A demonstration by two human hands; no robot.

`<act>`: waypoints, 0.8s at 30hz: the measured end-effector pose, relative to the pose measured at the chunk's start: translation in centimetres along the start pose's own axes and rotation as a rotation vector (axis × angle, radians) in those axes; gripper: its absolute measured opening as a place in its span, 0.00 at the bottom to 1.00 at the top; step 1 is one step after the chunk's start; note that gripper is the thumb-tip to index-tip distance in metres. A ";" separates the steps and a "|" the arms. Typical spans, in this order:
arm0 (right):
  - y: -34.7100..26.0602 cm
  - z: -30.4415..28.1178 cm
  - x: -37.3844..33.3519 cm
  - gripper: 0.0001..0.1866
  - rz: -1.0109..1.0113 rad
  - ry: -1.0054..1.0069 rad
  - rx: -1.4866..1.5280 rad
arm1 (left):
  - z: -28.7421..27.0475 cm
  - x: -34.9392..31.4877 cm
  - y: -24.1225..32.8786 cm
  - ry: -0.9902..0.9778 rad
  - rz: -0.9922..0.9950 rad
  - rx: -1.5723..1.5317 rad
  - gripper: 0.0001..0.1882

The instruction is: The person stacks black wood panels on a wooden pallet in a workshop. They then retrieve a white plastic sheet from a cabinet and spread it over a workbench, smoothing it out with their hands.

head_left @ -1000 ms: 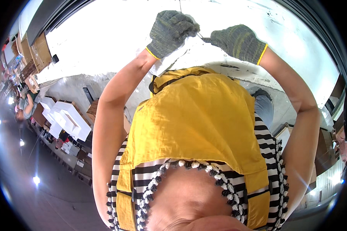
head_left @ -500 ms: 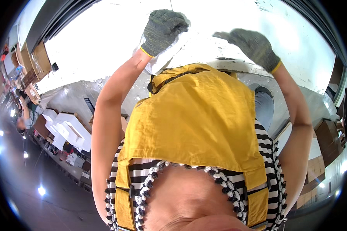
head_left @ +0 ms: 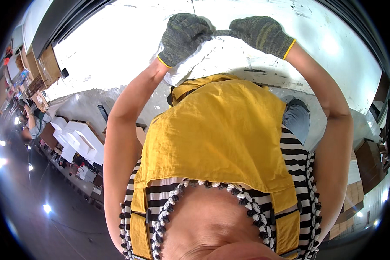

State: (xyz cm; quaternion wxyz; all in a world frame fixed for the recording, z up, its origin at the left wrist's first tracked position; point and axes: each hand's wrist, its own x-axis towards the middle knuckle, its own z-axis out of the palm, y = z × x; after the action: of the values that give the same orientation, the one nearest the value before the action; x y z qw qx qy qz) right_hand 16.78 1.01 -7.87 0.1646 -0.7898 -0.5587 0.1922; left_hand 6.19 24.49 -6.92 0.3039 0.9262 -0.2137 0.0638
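Both my hands wear dark grey knit gloves with yellow cuffs. My left hand (head_left: 184,38) is closed over a crumpled white sheet or bag (head_left: 184,71) on the white tabletop (head_left: 130,47); what its fingers grip is hidden. To its right, my right hand (head_left: 261,35) is also closed, its knuckles curled. A narrow dark grey strip (head_left: 222,33) spans the small gap between the hands. It reaches from the right hand's fingers to the left fist; whether it is a held piece or a glove finger, I cannot tell.
A thin dark object (head_left: 255,70) lies near the table's front edge, below my right hand. Dark rails (head_left: 69,26) border the table on the left. Cardboard boxes (head_left: 50,67) and white foam blocks (head_left: 80,141) stand at left, where another person (head_left: 37,123) is.
My right hand has moved left toward my left hand, bringing the grey strip up against the left fist. My left hand stays almost in place over the white sheet or bag.
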 end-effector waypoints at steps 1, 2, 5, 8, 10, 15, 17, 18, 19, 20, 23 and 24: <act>0.2 0.1 -0.2 0.14 0.022 -0.051 -0.017 | -0.2 -0.1 -0.1 0.000 0.031 0.009 0.09; -0.1 -0.9 -0.1 0.13 0.038 -0.105 -0.033 | -0.3 -0.3 -0.3 -0.021 0.017 -0.015 0.10; 0.0 -1.2 0.0 0.13 0.021 -0.123 -0.055 | -0.1 -1.2 -0.8 -0.091 -0.075 -0.118 0.11; 0.4 -0.2 0.1 0.13 -0.043 -0.038 -0.019 | 0.0 -1.5 -0.7 -0.133 -0.155 -0.183 0.11; 0.4 0.3 0.2 0.13 -0.077 0.003 -0.019 | -0.7 -0.3 -0.3 -0.113 -0.053 -0.104 0.10; -0.6 -0.8 0.7 0.12 -0.017 -0.081 -0.007 | -0.8 -0.2 -0.4 -0.092 -0.007 -0.071 0.09; -0.6 -0.8 0.9 0.12 -0.012 -0.089 -0.013 | -0.8 -0.2 -0.4 -0.094 -0.010 -0.084 0.09; -0.6 -0.7 1.0 0.11 -0.008 -0.093 -0.016 | -0.8 -0.2 -0.5 -0.101 -0.021 -0.120 0.09; -0.4 -0.1 1.0 0.11 -0.047 -0.018 -0.008 | -0.7 -0.3 -0.6 -0.107 -0.031 -0.156 0.10; -0.2 0.7 1.2 0.11 -0.088 0.054 0.003 | -0.5 -0.4 -0.9 -0.090 -0.012 -0.165 0.09; -0.8 0.3 1.9 0.10 -0.095 -0.021 0.025 | 0.1 -0.5 -1.4 -0.048 0.035 -0.179 0.09; -1.2 -0.1 2.2 0.10 -0.077 -0.093 0.030 | 0.1 -0.4 -1.4 -0.040 0.043 -0.175 0.09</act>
State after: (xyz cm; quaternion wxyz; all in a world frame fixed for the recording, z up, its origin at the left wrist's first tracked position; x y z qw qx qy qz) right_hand 16.52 3.48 -7.42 0.1576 -0.7554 -0.5929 0.2304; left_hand 6.41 25.60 -7.90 0.3781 0.8924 -0.2441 0.0330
